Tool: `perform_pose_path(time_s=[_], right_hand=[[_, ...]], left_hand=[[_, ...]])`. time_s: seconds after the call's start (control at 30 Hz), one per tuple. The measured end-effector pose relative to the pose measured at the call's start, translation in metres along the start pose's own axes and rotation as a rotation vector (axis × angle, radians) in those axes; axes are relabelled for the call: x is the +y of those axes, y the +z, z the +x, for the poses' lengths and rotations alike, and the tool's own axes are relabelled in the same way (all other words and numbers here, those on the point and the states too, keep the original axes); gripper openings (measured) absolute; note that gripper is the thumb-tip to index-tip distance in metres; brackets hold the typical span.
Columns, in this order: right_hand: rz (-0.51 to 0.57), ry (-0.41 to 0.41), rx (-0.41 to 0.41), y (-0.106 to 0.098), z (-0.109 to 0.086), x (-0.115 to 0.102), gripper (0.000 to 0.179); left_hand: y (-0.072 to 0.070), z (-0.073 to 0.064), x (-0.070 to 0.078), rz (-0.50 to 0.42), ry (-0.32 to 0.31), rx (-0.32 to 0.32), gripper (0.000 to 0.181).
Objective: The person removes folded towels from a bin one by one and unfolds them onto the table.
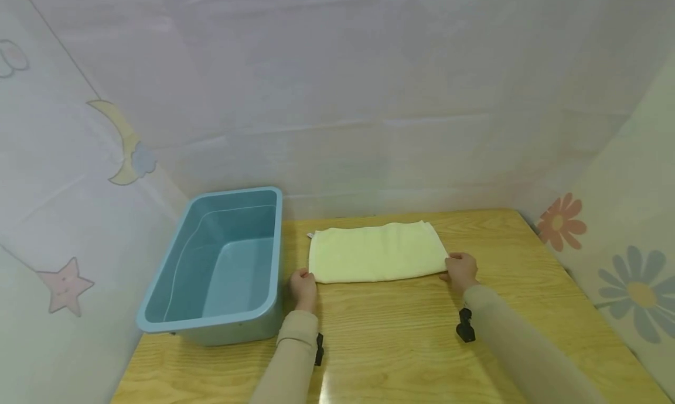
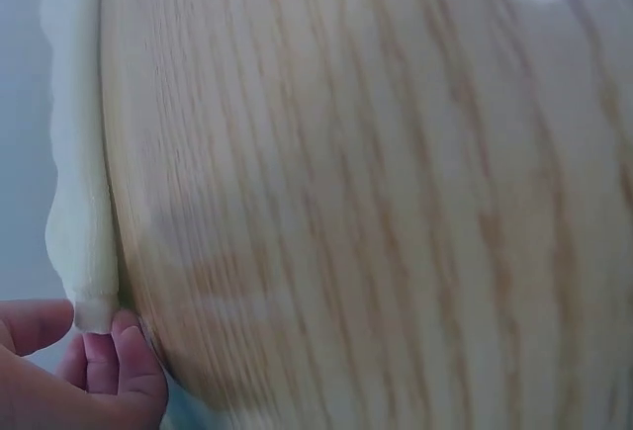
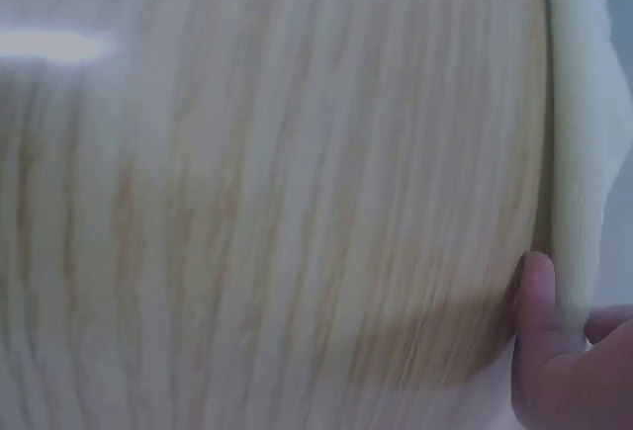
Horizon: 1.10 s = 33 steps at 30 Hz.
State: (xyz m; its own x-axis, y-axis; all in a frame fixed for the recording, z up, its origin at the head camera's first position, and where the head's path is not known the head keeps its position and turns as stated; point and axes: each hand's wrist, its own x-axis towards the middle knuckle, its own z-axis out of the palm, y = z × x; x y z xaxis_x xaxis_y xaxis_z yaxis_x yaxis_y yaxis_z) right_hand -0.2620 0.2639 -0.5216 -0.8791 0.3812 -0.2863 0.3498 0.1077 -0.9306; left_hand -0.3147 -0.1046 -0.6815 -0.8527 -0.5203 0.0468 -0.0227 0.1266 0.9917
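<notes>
A pale yellow towel (image 1: 377, 253), folded into a long rectangle, lies flat on the wooden table with a small white tag at its far left corner. My left hand (image 1: 303, 287) pinches the near left corner; in the left wrist view the thumb and fingers (image 2: 138, 376) are on either side of the towel's edge (image 2: 84, 153). At the near right corner my right hand (image 1: 462, 271) grips the towel. The right wrist view shows that towel edge (image 3: 574, 153) between the thumb and a finger (image 3: 537, 301); the other fingers are out of sight there.
A blue plastic tub (image 1: 278, 246) stands on the table just left of the towel and my left hand, with nothing visible inside. Light cloth walls (image 1: 369, 99) with printed shapes rise behind and at both sides. Wooden tabletop (image 1: 390, 345) extends between my forearms.
</notes>
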Motion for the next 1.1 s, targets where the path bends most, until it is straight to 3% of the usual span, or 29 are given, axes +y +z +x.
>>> perform_pose_path(time_s=[0.1, 0.17, 0.23, 0.3, 0.33, 0.4, 0.43, 0.5, 0.6, 0.67, 0.77, 0.83, 1.0, 1.1], right_hand=[[-0.173, -0.048, 0.000, -0.002, 0.003, 0.003, 0.044], [-0.290, -0.097, -0.005, -0.002, 0.003, 0.004, 0.042], [-0.382, -0.145, -0.022, -0.002, 0.003, 0.004, 0.041], [-0.448, -0.177, -0.040, -0.002, 0.004, 0.004, 0.042], [-0.487, -0.200, -0.047, -0.002, 0.004, 0.003, 0.043], [-0.548, -0.242, -0.050, -0.003, 0.006, 0.002, 0.044], [-0.568, -0.264, -0.043, -0.003, 0.007, 0.001, 0.044], [-0.569, -0.297, -0.040, -0.004, 0.011, -0.002, 0.044], [-0.484, -0.323, -0.048, -0.004, 0.019, -0.006, 0.042], [-0.409, -0.319, -0.069, -0.002, 0.025, -0.011, 0.042], [-0.333, -0.311, -0.095, 0.002, 0.033, -0.018, 0.042], [-0.286, -0.294, -0.120, 0.005, 0.038, -0.022, 0.044], [-0.166, -0.222, -0.158, 0.008, 0.050, -0.028, 0.046], [-0.072, -0.150, -0.151, 0.009, 0.056, -0.031, 0.048]], left_hand=[[-0.006, -0.005, 0.013, 0.020, -0.045, -0.033, 0.026], [-0.007, -0.006, 0.017, 0.036, -0.040, -0.030, 0.026], [-0.010, -0.012, 0.029, 0.080, -0.049, -0.028, 0.025], [-0.014, -0.021, 0.053, 0.132, -0.059, -0.020, 0.025], [-0.019, -0.029, 0.071, 0.157, -0.057, -0.029, 0.026], [-0.027, -0.043, 0.113, 0.205, -0.124, -0.078, 0.029], [-0.031, -0.050, 0.134, 0.220, -0.142, -0.099, 0.031], [-0.033, -0.058, 0.160, 0.242, -0.136, -0.099, 0.033], [-0.028, -0.057, 0.174, 0.214, -0.148, -0.086, 0.033], [-0.022, -0.051, 0.178, 0.145, -0.182, -0.095, 0.037], [-0.017, -0.036, 0.172, 0.018, -0.228, -0.127, 0.041], [-0.007, -0.015, 0.145, -0.040, -0.208, -0.120, 0.044], [0.030, 0.052, 0.042, -0.061, -0.120, -0.089, 0.047], [0.043, 0.075, 0.008, -0.045, -0.121, -0.098, 0.048]])
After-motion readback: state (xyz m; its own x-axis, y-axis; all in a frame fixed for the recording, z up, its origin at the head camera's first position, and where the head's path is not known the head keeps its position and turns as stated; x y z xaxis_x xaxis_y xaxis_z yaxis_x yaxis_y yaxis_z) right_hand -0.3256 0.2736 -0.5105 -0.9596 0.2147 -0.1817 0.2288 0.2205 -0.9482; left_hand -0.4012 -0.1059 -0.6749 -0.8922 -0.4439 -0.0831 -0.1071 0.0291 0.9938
